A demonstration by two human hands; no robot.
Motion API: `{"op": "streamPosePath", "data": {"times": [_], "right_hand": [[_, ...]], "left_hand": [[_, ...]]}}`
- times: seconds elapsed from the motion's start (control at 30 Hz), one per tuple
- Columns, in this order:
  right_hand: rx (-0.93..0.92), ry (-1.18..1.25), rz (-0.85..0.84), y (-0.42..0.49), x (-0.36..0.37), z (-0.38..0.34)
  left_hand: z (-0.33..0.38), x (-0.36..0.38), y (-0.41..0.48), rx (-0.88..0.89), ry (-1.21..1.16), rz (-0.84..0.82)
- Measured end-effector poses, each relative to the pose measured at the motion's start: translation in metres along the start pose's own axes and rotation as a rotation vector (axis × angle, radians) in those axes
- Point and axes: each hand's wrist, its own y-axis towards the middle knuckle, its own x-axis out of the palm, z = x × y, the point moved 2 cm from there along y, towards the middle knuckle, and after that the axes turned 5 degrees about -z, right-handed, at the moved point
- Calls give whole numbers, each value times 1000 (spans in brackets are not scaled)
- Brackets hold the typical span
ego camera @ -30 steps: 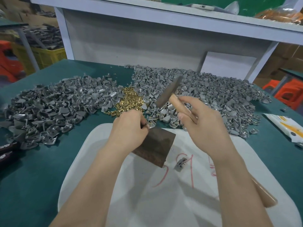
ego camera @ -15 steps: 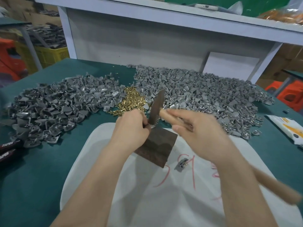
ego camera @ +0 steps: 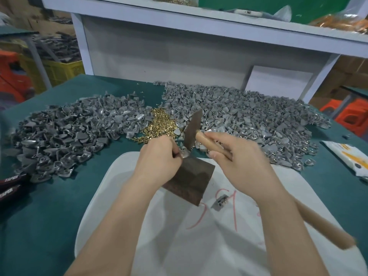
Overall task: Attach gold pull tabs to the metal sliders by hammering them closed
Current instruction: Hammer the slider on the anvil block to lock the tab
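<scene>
Grey metal slider point(ego camera: 184, 154) sat on the far corner of the dark block point(ego camera: 191, 182), pinched by the left hand point(ego camera: 159, 158). The right hand point(ego camera: 239, 166) gripped the hammer point(ego camera: 192, 128) close to its head, poised at the slider. Short, square taps seemed advisable, pinching fingers point(ego camera: 175, 151) kept clear.

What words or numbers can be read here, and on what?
"TAPER": white print on the upper black and red object at the left edge of the green table.
lower black and red object: similar print, too blurred to be sure.
red handwritten strokes on the white sheet: perhaps digits, unreadable.
white and orange packet: print too blurred.
</scene>
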Motion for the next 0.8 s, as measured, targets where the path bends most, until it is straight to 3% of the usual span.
{"op": "streamPosePath", "data": {"times": [0.13, 0.27, 0.37, 0.5, 0.57, 0.67, 0.8], "right_hand": [[146, 182, 90, 18, 11, 22], [319, 229, -118, 30, 31, 44], [295, 221, -187, 30, 36, 53], [276, -12, -249, 33, 27, 59], [299, -24, -193, 34, 26, 56], [155, 102, -19, 37, 24, 29], [43, 383, -253, 48, 33, -12]], "left_hand": [[0, 0, 1, 24, 52, -3], [1, -1, 0, 8, 32, -13], [2, -1, 0, 3, 6, -22], [1, -1, 1, 36, -32, -17], [1, -1, 1, 58, -58, -7], [2, -1, 1, 65, -114, 28], [3, -1, 3, 80, -238, 112]]}}
